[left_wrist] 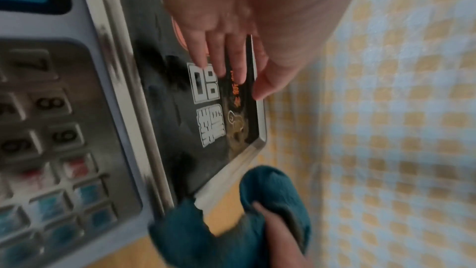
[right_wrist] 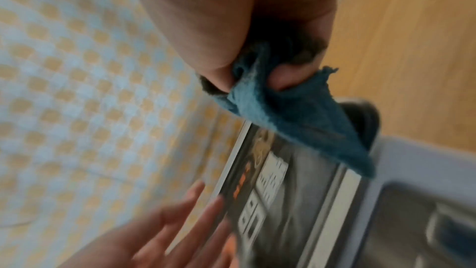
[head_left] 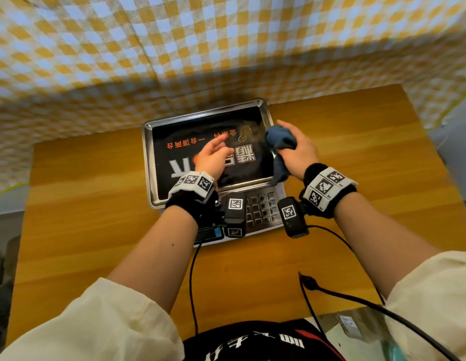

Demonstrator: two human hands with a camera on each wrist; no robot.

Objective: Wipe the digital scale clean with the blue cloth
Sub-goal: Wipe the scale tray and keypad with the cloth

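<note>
The digital scale (head_left: 148, 162) sits in the middle of the wooden table, with a steel weighing pan under a black printed sheet and a keypad (head_left: 260, 207) at its near edge. My right hand (head_left: 294, 149) grips the bunched blue cloth (head_left: 280, 142) over the pan's right rim; a tail of the cloth (right_wrist: 304, 125) hangs down toward the pan's corner. My left hand (head_left: 213, 155) hovers over the middle of the pan with straight, spread fingers (left_wrist: 224, 56) and holds nothing. The pan's black sheet (left_wrist: 206, 109) shows white and orange print.
A yellow-and-white checked cloth (head_left: 174, 48) covers the wall and ledge behind the scale. Bare wooden table (head_left: 83, 204) lies left and right of the scale. Black cables (head_left: 331, 290) run from my wrists across the table's near part.
</note>
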